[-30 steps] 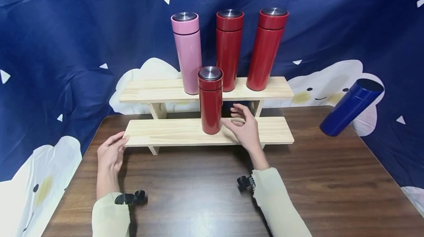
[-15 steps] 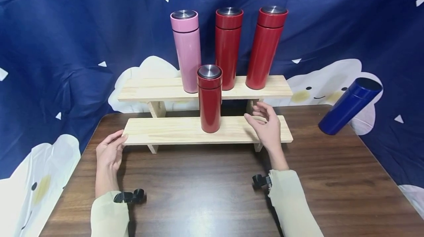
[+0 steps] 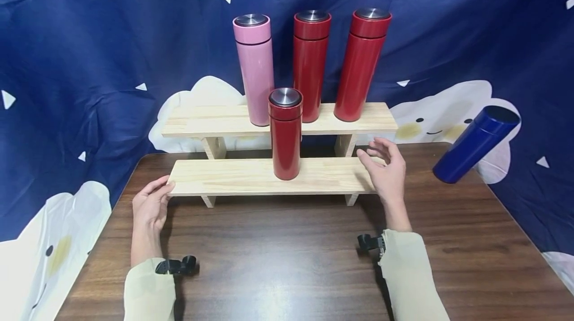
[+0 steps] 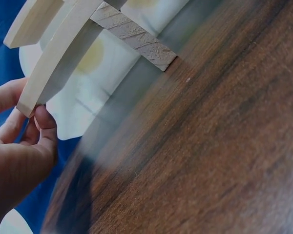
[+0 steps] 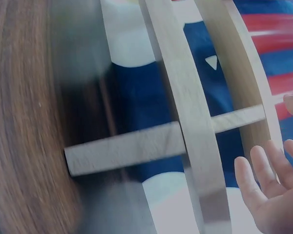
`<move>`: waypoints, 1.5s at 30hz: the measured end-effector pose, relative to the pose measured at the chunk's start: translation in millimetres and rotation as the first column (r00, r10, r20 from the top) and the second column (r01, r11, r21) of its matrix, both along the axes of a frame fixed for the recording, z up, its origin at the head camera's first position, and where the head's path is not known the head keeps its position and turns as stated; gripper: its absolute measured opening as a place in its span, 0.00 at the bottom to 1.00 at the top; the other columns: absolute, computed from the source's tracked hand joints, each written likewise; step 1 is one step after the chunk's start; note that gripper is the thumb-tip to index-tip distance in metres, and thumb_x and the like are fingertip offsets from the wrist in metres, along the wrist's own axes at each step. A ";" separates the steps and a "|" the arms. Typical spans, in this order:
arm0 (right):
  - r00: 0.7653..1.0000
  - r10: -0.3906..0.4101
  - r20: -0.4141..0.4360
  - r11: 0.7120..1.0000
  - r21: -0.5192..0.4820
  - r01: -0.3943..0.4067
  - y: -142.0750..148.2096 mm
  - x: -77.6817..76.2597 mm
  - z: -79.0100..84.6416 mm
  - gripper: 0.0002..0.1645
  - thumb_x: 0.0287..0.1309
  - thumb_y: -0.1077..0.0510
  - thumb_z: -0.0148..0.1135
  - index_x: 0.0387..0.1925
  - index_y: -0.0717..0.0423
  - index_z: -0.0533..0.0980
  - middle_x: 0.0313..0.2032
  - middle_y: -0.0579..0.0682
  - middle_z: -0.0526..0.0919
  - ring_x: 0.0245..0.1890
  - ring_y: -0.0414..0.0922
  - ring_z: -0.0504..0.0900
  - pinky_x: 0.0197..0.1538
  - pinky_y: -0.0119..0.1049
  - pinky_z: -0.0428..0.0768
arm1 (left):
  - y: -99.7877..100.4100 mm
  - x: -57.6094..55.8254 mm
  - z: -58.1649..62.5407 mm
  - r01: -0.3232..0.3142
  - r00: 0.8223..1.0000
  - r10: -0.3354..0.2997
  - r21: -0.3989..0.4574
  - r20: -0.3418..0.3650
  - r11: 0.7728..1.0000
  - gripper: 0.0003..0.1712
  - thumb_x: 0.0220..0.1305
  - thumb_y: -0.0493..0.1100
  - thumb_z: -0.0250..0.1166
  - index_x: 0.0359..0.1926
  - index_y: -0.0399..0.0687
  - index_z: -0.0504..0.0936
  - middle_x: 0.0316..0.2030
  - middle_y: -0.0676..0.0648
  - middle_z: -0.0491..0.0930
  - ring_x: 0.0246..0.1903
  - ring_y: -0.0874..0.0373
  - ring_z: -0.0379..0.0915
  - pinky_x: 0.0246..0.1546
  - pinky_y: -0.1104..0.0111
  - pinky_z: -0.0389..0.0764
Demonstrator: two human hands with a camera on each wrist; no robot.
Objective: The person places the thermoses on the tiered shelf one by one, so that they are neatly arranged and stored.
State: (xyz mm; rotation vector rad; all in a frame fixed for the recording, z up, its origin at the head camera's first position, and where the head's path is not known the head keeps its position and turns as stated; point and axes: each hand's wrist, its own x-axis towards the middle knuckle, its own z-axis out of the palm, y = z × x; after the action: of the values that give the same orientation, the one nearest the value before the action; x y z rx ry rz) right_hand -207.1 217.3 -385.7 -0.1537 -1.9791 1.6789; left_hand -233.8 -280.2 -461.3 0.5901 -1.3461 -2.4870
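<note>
At the left end of the lower board of a two-tier wooden shelf [image 3: 224, 177], my left hand [image 3: 150, 206] pinches the corner. The left wrist view shows its fingers and thumb [image 4: 46, 124] around the board end [image 4: 41, 80]. My right hand [image 3: 387, 171], fingers loosely curved and holding nothing, hovers by the right end of that board. A red thermos [image 3: 286, 146] stands upright on the lower board. On the upper board stand a pink thermos [image 3: 255, 77], a red thermos [image 3: 310, 67] and another red thermos [image 3: 360, 69].
A blue thermos [image 3: 473, 146] stands on the brown wooden table [image 3: 269, 256], to the right of the shelf. Behind everything hangs a dark blue curtain [image 3: 134, 37] with white cloud shapes. The shelf's support legs [image 5: 127, 148] rest on the tabletop.
My right hand has moved right, away from the red thermos on the lower board, to the board's right end. The left hand keeps its grip, and the thermoses stay in place.
</note>
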 end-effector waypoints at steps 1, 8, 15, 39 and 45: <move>1.000 -0.009 -0.005 1.000 -0.012 0.009 4.9 -2.9 -4.5 0.28 0.58 0.66 0.72 0.59 0.66 0.74 0.46 0.45 0.81 0.47 0.49 0.82 0.45 0.26 0.79 | 0.4 0.0 0.1 0.000 1.000 0.000 -0.002 -0.003 1.000 0.14 0.53 0.17 0.69 0.39 0.32 0.89 0.36 0.43 0.83 0.29 0.57 0.82 0.30 0.73 0.84; 0.994 -0.100 -0.049 0.994 -0.052 0.097 30.5 -8.3 -18.5 0.24 0.54 0.65 0.74 0.53 0.55 0.78 0.45 0.49 0.84 0.44 0.43 0.83 0.51 0.28 0.78 | 1.7 -0.4 -0.4 0.006 1.000 -0.006 -0.021 0.002 1.000 0.14 0.54 0.18 0.69 0.37 0.34 0.90 0.35 0.44 0.82 0.29 0.58 0.82 0.30 0.73 0.84; 0.979 -0.182 -0.087 0.975 -0.143 0.168 51.6 -5.9 -22.1 0.22 0.53 0.68 0.74 0.50 0.53 0.79 0.41 0.47 0.85 0.38 0.37 0.83 0.44 0.24 0.78 | 0.4 0.1 -0.2 -0.003 1.000 0.003 -0.030 0.003 1.000 0.13 0.55 0.18 0.69 0.37 0.34 0.90 0.36 0.44 0.82 0.29 0.58 0.82 0.31 0.73 0.84; 0.934 -0.340 -0.105 0.904 -0.311 0.294 107.3 0.1 -35.2 0.25 0.47 0.74 0.74 0.47 0.56 0.80 0.40 0.50 0.82 0.33 0.37 0.82 0.42 0.22 0.78 | 1.3 -0.4 -1.1 -0.014 1.000 0.014 -0.022 0.003 1.000 0.13 0.55 0.18 0.68 0.38 0.33 0.89 0.34 0.44 0.83 0.29 0.58 0.82 0.29 0.73 0.84; 0.907 -0.415 -0.075 0.866 -0.340 0.368 123.7 -1.4 -46.0 0.25 0.46 0.75 0.74 0.48 0.58 0.79 0.38 0.49 0.82 0.31 0.35 0.81 0.41 0.22 0.79 | 0.2 -0.6 -0.7 -0.009 1.000 0.009 -0.025 0.019 1.000 0.13 0.55 0.18 0.69 0.37 0.35 0.90 0.36 0.44 0.82 0.29 0.58 0.82 0.30 0.73 0.84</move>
State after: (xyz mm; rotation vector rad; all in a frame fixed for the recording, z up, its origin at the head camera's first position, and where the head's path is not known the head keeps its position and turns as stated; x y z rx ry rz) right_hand -208.5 341.0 -431.7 -0.5032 -1.4356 1.6663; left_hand -234.5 -280.0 -462.0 0.6142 -1.3757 -2.4600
